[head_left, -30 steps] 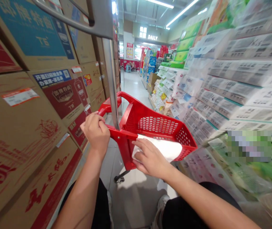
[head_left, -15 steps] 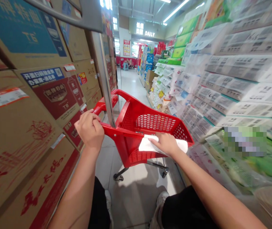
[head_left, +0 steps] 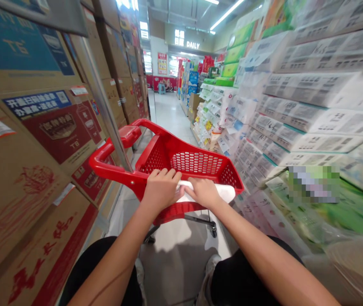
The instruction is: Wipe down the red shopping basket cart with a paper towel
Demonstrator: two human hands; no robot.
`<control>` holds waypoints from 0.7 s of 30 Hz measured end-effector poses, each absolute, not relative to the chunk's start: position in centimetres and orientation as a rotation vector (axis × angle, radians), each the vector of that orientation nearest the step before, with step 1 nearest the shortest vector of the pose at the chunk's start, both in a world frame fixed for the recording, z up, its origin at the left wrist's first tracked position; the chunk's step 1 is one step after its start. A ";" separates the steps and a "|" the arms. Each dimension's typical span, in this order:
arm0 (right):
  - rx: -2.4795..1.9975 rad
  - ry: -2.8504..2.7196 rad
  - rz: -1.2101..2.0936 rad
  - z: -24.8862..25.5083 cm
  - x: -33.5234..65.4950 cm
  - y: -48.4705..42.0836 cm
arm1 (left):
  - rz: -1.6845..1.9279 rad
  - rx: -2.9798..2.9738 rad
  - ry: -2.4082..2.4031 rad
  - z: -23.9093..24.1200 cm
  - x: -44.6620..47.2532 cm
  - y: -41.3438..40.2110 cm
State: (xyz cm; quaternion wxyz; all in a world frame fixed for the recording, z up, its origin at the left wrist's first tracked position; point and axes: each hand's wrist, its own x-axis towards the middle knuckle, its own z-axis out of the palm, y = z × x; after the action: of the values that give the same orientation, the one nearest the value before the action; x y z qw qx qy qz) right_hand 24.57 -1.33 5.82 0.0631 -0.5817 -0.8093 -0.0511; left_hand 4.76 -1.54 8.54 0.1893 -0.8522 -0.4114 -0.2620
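A red plastic shopping cart (head_left: 200, 163) with perforated walls stands crosswise in front of me, its handle to the left. Over its near rim lies a white cloth (head_left: 226, 194), folded or bunched; it could also be paper. My right hand (head_left: 205, 192) is closed over the cloth on the rim, fingers pointing into the basket. Close beside it, my left hand (head_left: 165, 187) is wrapped over the red rim, its thumb near the cloth's left end. Both sets of fingertips are partly hidden behind the rim.
Stacked cardboard cartons (head_left: 25, 182) wall the left side. Wrapped paper packs (head_left: 296, 93) are piled along the right. A metal pole (head_left: 105, 102) rises from the cart to a grey frame. Tiled floor (head_left: 168, 106) runs down the aisle towards a blue stool (head_left: 161, 88).
My left hand has let go of the cart's handle and moved right onto the near rim, beside my right hand. The cart appears shifted left in view; my right hand stays on the cloth.
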 end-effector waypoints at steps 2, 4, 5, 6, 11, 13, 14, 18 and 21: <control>-1.700 -2.454 -0.161 5.6 23.6 -1.3 | -0.654 -2.397 -1.221 8.2 4.9 -1.2; -1.664 -2.458 -0.179 5.3 23.2 -1.1 | -0.634 -2.388 -1.256 8.2 4.2 -0.9; -1.657 -2.456 -0.190 5.1 23.3 -0.9 | -0.629 -2.375 -1.271 8.2 3.7 -0.8; -1.660 -2.450 -0.202 4.9 23.6 -0.8 | -0.625 -2.355 -1.282 8.3 3.2 -0.7; -1.788 -2.398 -0.242 3.7 27.2 -0.3 | -0.630 -2.243 -1.308 8.2 1.0 0.3; -1.847 -2.369 -0.249 3.3 29.3 -0.1 | -0.611 -2.217 -1.317 8.0 0.3 1.0; -1.872 -2.357 -0.247 3.1 30.2 -0.1 | -0.582 -2.225 -1.312 7.9 -0.1 1.4; -1.956 -2.334 -0.199 2.8 32.7 0.0 | -0.446 -2.301 -1.294 7.7 -1.5 2.7; -1.956 -2.353 -0.170 3.0 32.5 0.1 | -0.417 -2.301 -1.312 7.8 -1.9 3.3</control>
State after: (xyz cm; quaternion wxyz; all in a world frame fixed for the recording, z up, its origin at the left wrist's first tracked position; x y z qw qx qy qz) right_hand 32.50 0.14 2.96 0.0385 -0.6377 -0.7673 -0.0554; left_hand -1.93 3.26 7.76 0.2280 -0.8356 -0.4764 -0.1514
